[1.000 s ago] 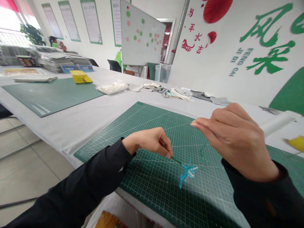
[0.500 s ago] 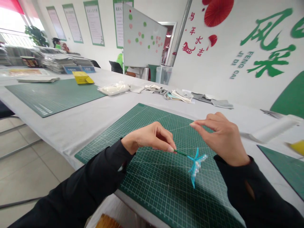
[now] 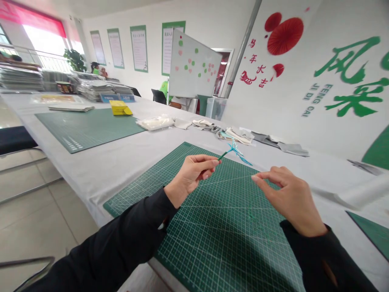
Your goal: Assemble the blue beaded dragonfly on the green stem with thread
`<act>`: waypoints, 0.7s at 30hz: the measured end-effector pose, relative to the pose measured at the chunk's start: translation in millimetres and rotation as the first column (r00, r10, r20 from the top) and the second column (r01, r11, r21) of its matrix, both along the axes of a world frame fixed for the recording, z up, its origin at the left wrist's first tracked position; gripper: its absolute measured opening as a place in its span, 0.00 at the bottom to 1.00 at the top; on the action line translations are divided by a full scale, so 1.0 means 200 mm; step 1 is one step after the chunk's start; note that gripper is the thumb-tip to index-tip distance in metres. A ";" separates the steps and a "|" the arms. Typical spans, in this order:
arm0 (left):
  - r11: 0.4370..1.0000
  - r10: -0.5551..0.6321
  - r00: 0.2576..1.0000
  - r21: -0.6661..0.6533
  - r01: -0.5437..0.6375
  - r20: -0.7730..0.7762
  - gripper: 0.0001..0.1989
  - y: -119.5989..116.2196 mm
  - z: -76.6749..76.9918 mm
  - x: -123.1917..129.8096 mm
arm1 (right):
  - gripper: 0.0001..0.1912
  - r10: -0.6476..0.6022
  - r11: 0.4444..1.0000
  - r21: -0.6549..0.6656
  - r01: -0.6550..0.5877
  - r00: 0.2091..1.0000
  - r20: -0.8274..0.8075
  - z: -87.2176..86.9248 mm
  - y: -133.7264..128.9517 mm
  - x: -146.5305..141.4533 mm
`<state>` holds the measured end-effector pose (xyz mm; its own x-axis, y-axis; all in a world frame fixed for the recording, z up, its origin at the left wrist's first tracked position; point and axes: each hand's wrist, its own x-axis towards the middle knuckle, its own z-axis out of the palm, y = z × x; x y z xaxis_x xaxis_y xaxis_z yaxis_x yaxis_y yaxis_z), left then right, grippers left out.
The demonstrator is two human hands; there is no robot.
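Observation:
My left hand (image 3: pixel 191 174) pinches the green stem (image 3: pixel 224 155) of a small turquoise beaded flower (image 3: pixel 235 150) between thumb and fingertips. The flower stands up from the hand, seen against the far edge of the green cutting mat (image 3: pixel 225 227). My right hand (image 3: pixel 288 198) hangs over the mat to the right of the flower, apart from it, with thumb and forefinger curved close together. A very fine thread in those fingers is too thin to rule out. A faint green line (image 3: pixel 251 211) shows below that hand, blurred.
The mat lies on a white-covered table (image 3: pixel 91 170), with fabric pieces (image 3: pixel 237 136) and a white packet (image 3: pixel 155 123) beyond it. To the left are a second mat (image 3: pixel 88 129), a yellow box (image 3: pixel 120 107) and stacked papers (image 3: pixel 94 90). A white roll (image 3: pixel 358 190) lies on the right.
My left hand has raised the flower from low over the mat to its far edge, and the stem now points upward. My right fingers have spread slightly, and the view has tilted.

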<state>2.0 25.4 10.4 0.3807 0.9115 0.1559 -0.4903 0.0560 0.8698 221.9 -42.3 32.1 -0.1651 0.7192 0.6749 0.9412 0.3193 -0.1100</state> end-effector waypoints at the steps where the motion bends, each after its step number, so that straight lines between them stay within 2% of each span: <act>1: 1.000 0.020 1.000 -0.012 -0.020 0.002 0.07 0.00 0.00 0.00 | 0.11 0.007 1.000 0.004 -0.007 1.000 0.004 0.00 0.00 0.00; 9: 0.992 0.119 0.993 -0.042 -0.118 0.004 0.07 0.01 0.00 0.00 | 0.11 0.063 0.996 -0.054 -0.065 0.997 -0.036 0.00 -0.01 -0.03; 14: 0.984 0.175 0.984 -0.038 -0.175 0.004 0.06 0.01 0.00 0.00 | 0.13 0.080 0.962 -0.240 -0.132 0.973 -0.215 0.03 -0.02 -0.05; 17: 0.981 0.189 0.982 -0.041 -0.189 0.004 0.06 0.01 0.00 0.00 | 0.16 0.053 0.889 -0.408 -0.208 0.932 -0.360 0.04 -0.04 -0.06; 21: 0.978 0.205 0.979 -0.044 -0.205 -0.002 0.05 0.01 0.00 0.01 | 0.16 0.104 0.731 -0.541 -0.416 0.851 -0.514 0.03 -0.04 -0.08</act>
<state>3.4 27.6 10.2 0.1847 0.9761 0.1145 -0.4975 -0.0076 0.8675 206.4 -50.4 38.5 -0.2243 0.9637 0.1448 0.6331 0.2570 -0.7302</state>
